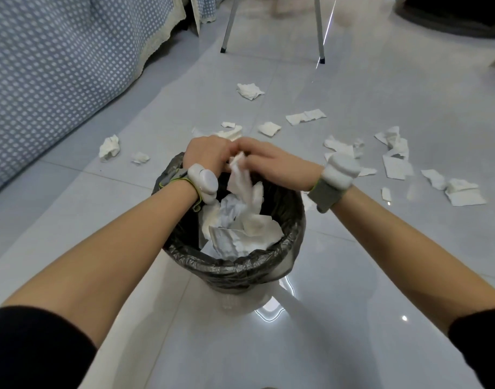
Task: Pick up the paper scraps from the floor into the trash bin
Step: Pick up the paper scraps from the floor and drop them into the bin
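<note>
1. The left hand and right hand meet above the far rim of the trash bin, fingers pinching a white paper scrap that hangs between them.
2. More scraps lie on the floor, far and right of the hands.

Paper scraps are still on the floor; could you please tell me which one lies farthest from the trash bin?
The crumpled scrap nearest the metal legs; every other scrap lies closer to the trash bin.
</note>
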Tool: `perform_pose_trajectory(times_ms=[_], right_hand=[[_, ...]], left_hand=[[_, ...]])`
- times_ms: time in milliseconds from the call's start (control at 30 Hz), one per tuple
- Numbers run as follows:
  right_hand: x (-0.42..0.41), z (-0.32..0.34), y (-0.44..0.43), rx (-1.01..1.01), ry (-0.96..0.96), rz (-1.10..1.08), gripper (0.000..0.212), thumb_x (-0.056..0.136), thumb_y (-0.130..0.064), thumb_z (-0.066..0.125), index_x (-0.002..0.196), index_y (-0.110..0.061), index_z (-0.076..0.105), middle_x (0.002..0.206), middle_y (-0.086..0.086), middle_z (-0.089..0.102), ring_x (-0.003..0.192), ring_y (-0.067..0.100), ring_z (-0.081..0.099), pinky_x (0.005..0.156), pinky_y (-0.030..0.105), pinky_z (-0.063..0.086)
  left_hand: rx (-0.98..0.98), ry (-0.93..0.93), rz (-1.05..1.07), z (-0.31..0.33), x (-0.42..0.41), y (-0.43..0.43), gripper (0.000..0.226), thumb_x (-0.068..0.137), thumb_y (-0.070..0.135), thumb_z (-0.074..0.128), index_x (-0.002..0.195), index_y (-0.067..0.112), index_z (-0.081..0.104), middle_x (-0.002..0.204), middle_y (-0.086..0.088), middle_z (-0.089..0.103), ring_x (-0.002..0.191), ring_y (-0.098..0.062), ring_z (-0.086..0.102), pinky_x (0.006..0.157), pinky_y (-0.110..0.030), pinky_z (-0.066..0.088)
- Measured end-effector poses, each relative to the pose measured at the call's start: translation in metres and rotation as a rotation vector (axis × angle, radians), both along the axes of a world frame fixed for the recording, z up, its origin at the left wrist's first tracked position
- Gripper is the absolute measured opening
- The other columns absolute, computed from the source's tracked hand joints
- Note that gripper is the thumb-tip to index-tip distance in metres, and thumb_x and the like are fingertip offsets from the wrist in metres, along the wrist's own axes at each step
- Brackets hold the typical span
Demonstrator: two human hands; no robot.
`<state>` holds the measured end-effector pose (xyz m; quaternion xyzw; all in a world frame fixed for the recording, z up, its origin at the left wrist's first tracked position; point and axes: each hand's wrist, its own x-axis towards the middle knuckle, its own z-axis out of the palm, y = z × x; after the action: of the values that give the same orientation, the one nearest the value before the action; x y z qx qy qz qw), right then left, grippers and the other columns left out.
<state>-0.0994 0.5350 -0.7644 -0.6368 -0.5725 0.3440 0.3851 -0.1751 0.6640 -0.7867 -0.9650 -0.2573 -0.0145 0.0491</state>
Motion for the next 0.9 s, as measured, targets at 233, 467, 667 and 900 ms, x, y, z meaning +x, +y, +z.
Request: perform_pose_trajectory(times_ms=[233,467,667,900], right_hand=[[0.055,-0.009,-0.022,0.246,0.052,-0.433,0.043,0.088,-0.025,0.031,0.101,-0.007,0.068,0.102,0.002,0.068,0.090,0.015,0.059,0.075,0.017,0.045],[0.160,-0.150,-0.103,-0.339,-0.038,-0.944,0.053,0.087,-0.007,0.052,0.138,-0.012,0.038,0.138,0.014,0.042,0.121,0.027,0.045,0.096,0.036,0.041],[0.185,-0.223,-0.161,-0.886,-0.263,-0.820,0.082,0.083,-0.044,0.054,0.150,-0.030,0.008,0.158,0.012,0.001,0.143,0.039,0.016,0.115,0.053,0.021],[0.194,-0.219,-0.157,-0.913,-0.370,-0.702,0.080,0.091,-0.036,0.052,0.149,-0.033,-0.003,0.159,0.004,-0.011,0.147,0.031,0.009,0.118,0.048,0.014]], left_hand=[[0.014,-0.014,-0.053,-0.010,0.003,0.010,0.044,0.077,0.051,0.066,0.079,0.010,0.051,0.093,-0.013,0.066,0.078,-0.030,0.060,0.063,-0.031,0.036],[0.044,-0.028,-0.090,-0.004,0.002,0.001,0.055,0.074,0.058,0.067,0.103,0.012,0.058,0.108,-0.012,0.067,0.087,-0.028,0.061,0.066,-0.028,0.034],[0.098,-0.033,-0.338,0.003,0.030,-0.005,0.084,0.059,0.085,0.043,0.108,0.018,0.054,0.120,-0.003,0.056,0.109,-0.025,0.055,0.111,-0.050,0.020],[-0.173,-0.056,-0.362,0.000,0.061,-0.027,0.067,0.084,0.070,0.027,0.065,0.014,0.057,0.072,-0.005,0.062,0.068,-0.025,0.059,0.069,-0.034,0.044]])
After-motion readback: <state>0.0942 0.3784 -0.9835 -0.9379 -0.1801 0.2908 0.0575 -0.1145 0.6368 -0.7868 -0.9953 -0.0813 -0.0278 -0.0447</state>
